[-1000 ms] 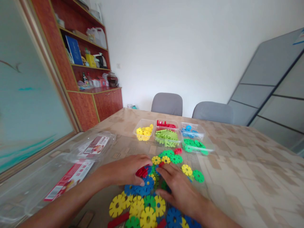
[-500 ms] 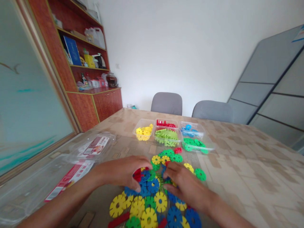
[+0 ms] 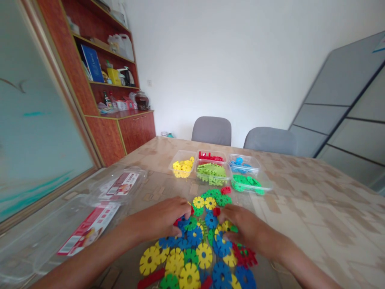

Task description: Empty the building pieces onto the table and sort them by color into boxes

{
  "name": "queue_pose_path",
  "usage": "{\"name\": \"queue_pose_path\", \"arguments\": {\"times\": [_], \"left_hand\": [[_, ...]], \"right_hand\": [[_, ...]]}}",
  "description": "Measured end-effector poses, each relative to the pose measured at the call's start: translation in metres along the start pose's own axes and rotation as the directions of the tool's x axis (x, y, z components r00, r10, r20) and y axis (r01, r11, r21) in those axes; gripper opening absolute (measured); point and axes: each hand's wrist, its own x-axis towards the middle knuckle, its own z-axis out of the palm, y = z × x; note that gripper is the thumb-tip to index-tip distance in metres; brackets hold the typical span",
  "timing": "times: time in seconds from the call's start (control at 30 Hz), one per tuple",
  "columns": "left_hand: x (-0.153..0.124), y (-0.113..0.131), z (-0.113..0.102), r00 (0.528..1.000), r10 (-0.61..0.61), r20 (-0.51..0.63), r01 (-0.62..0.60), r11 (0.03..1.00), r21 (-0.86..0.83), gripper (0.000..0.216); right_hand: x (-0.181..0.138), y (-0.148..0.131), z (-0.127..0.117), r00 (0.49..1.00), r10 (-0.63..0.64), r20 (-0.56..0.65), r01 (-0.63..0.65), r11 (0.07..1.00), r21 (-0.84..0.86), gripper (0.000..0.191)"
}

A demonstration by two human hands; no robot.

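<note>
My left hand point(image 3: 171, 216) is curled at the left side of a heap of slotted plastic discs, with a red plastic piece point(image 3: 177, 221) partly showing between thumb and fingers. A blue disc point(image 3: 195, 236) lies just right of its thumb. My right hand point(image 3: 240, 222) rests over the heap's right side, thumb and fingers apart around yellow discs point(image 3: 227, 226). A small red piece point(image 3: 216, 211) shows by its fingertips. Below that hand lie a blue disc point(image 3: 221, 245) and red slotted pieces point(image 3: 245, 257). Yellow discs point(image 3: 203, 255) and a green disc point(image 3: 190, 257) lie nearer me.
Clear containers stand behind the heap: yellow pieces point(image 3: 183, 166), light green pieces point(image 3: 212, 171), red pieces point(image 3: 210, 157), blue pieces point(image 3: 240, 163) and green pieces point(image 3: 246, 183). Clear lids point(image 3: 123, 184) with labels lie at left. Two grey chairs point(image 3: 211, 130) stand beyond the table point(image 3: 303, 188).
My right hand has moved to the right, uncovering blue and yellow discs and red slotted pieces. My left hand has shifted slightly right, its fingers curling further in.
</note>
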Motion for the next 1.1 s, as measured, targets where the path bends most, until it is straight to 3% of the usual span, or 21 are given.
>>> {"name": "queue_pose_path", "arguments": {"times": [0.27, 0.43, 0.57, 0.7, 0.87, 0.97, 1.1], "left_hand": [[0.002, -0.006, 0.0, 0.998, 0.071, 0.001, -0.071, 0.997, 0.035, 0.033], [0.003, -0.009, 0.003, 0.996, 0.08, -0.038, -0.076, 0.993, 0.092, 0.027], [0.007, -0.01, 0.002, 0.987, 0.1, -0.125, -0.087, 0.99, 0.109, 0.013], [0.009, -0.009, -0.002, 0.981, 0.1, -0.169, -0.08, 0.989, 0.12, 0.019], [0.006, 0.0, -0.004, 0.992, 0.116, -0.053, -0.118, 0.993, -0.031, 0.015], [0.005, 0.002, -0.002, 0.991, 0.133, 0.009, -0.133, 0.99, -0.037, 0.013], [0.003, -0.004, -0.005, 0.991, 0.132, -0.003, -0.132, 0.991, -0.028, 0.012]], "right_hand": [[0.005, -0.004, -0.009, 0.998, 0.043, -0.038, -0.044, 0.999, -0.014, 0.012], [-0.002, -0.009, -0.006, 0.998, 0.045, 0.044, -0.045, 0.999, -0.006, 0.03], [0.001, -0.003, -0.003, 0.999, 0.053, 0.012, -0.053, 0.998, 0.027, 0.025], [0.007, -0.001, -0.004, 0.999, 0.011, -0.052, -0.007, 0.996, 0.09, 0.012], [0.012, -0.007, 0.003, 0.995, -0.007, -0.104, 0.033, 0.969, 0.246, 0.007], [0.015, -0.012, 0.012, 0.991, -0.024, -0.13, 0.052, 0.974, 0.222, 0.008], [0.018, -0.011, 0.021, 0.986, -0.027, -0.165, 0.055, 0.984, 0.172, 0.015]]}}
